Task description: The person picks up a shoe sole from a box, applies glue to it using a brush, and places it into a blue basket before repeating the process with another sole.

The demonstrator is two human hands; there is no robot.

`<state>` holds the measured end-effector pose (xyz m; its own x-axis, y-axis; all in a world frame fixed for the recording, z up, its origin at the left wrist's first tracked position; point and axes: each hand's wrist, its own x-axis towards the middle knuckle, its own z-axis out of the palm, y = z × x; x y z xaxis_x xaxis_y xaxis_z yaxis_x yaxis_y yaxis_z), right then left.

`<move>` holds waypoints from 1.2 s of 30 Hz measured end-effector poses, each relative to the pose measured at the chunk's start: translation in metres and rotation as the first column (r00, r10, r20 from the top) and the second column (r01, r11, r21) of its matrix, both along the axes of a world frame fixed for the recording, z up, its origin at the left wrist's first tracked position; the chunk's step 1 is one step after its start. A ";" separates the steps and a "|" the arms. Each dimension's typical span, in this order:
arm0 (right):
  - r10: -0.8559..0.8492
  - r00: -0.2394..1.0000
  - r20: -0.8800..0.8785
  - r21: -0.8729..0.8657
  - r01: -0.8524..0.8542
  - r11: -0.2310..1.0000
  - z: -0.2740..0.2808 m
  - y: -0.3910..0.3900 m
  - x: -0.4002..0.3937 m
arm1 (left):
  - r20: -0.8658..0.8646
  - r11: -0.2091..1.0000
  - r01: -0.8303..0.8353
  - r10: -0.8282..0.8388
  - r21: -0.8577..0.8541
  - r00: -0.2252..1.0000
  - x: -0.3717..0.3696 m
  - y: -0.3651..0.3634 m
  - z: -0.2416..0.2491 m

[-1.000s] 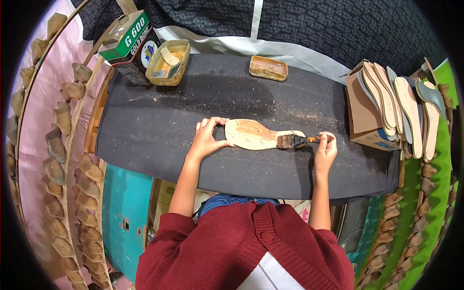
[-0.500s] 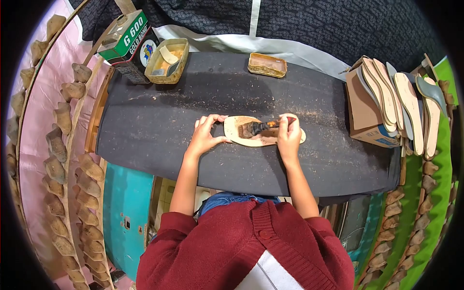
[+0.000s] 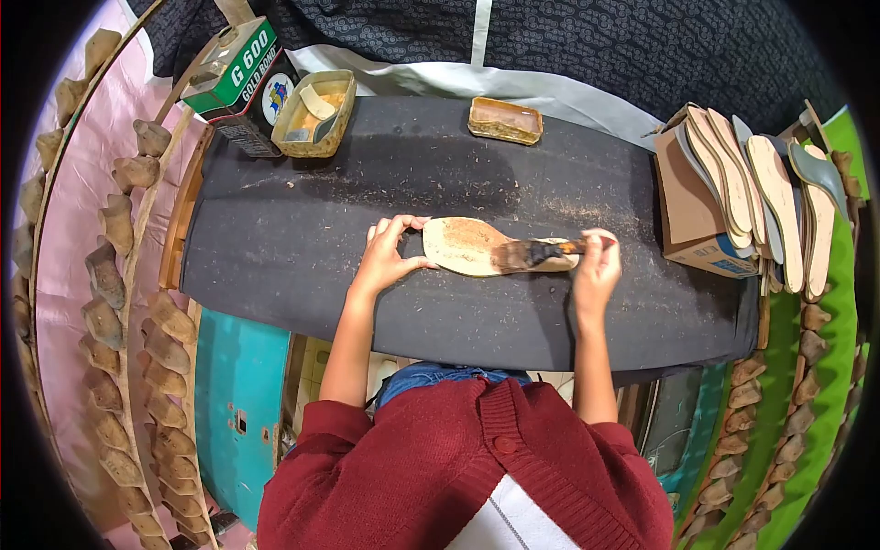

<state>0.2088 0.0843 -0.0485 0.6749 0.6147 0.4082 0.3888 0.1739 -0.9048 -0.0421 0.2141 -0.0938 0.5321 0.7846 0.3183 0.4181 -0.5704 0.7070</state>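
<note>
A pale, foot-shaped insole (image 3: 461, 246) lies sideways on the dark cloth-covered table. My left hand (image 3: 390, 255) pinches its wide end at the left, thumb and fingers on the rim. In my right hand (image 3: 596, 261) is the handle of a brush (image 3: 541, 252), its middle dark and blackened. The bristles rest on the insole around its narrow middle, slightly blurred. Part of the insole's right end is hidden under the brush. A brownish patch shows on the wide end's surface.
At the back left stand a G 600 Gold Bond can (image 3: 240, 87) and a crusted tub (image 3: 314, 115) with a scraper-like piece inside. A smaller tray (image 3: 505, 121) sits at the back. On the right, several insoles (image 3: 777, 206) lean on a cardboard box (image 3: 692, 206). Racks of shoe lasts (image 3: 105, 275) flank the table.
My right hand has drawn the brush rightwards, from the insole's wide part to its narrow middle. My left hand keeps its hold on the left end.
</note>
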 end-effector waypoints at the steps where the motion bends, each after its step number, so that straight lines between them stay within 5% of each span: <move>1: 0.021 0.999 -0.024 -0.010 -0.021 1.000 0.001 0.007 -0.009 | 0.007 1.000 0.001 -0.001 -0.006 1.000 0.000 0.000 0.000; 11: 0.195 0.978 0.071 -0.102 -0.187 0.977 -0.005 0.045 -0.048 | -0.006 0.999 -0.005 0.005 -0.050 1.000 0.001 -0.002 0.005; 23: -0.040 0.976 0.212 -0.116 0.066 0.991 0.007 -0.013 0.022 | -0.036 0.999 -0.006 0.004 -0.034 0.999 0.000 0.001 0.001; 27: 0.084 0.996 -0.004 -0.069 -0.084 0.994 0.017 0.009 -0.015 | 0.016 0.996 0.009 -0.007 -0.089 1.000 0.000 0.000 0.002; 31: 0.204 0.967 0.156 -0.057 -0.197 0.979 0.008 0.042 -0.047 | -0.019 1.000 0.013 -0.013 -0.017 1.000 0.000 0.000 0.001; 36: 0.212 0.969 0.130 -0.134 -0.195 0.972 0.000 0.034 -0.036 | -0.044 1.000 -0.002 0.001 -0.012 0.999 0.000 -0.001 0.002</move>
<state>0.1727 0.1179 -0.0484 0.4708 0.7829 0.4067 0.4827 0.1573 -0.8616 -0.0423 0.2135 -0.0915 0.5442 0.7890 0.2852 0.4496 -0.5613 0.6949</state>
